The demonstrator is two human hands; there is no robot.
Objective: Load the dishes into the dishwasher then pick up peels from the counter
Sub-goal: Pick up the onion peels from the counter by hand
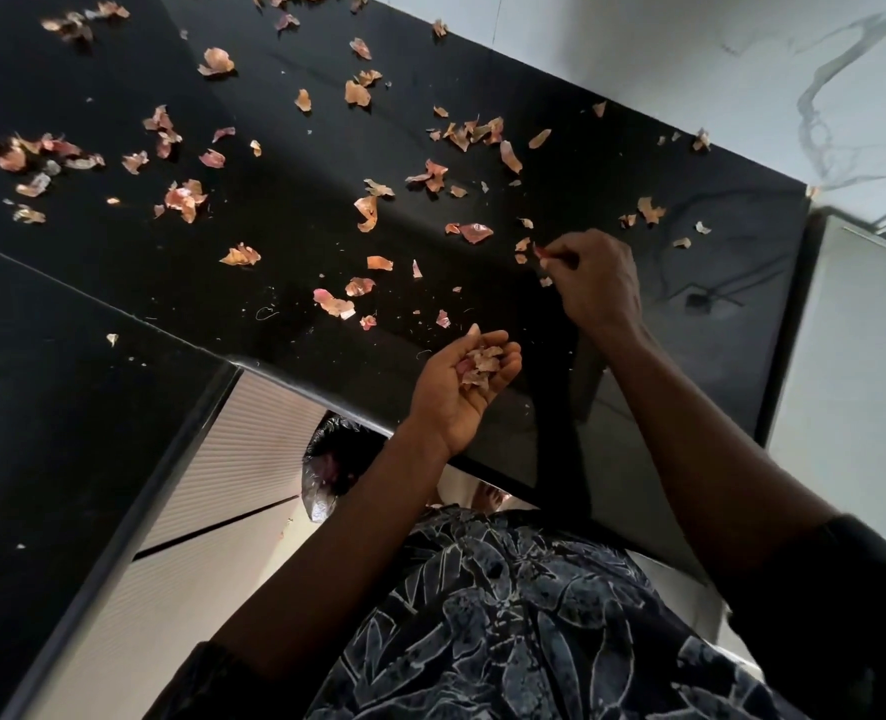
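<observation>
Peels (186, 197): were scattered all over the black counter (508, 80), loads toward the back edge
Left hand (456, 392): was cupped palm-up by the front edge, fingers curled round a handful (477, 366)
Right hand (594, 283): was pinching one scrap (540, 250) toward the right edge

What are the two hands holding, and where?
The left hand cups a pile of onion peels in its palm; the right hand pinches one peel by its edge.

A glossy black stone table (326, 163) meets a white, grey-veined wall (742, 59); pale ribbed cabinet fronts (254, 459) stand below.
</observation>
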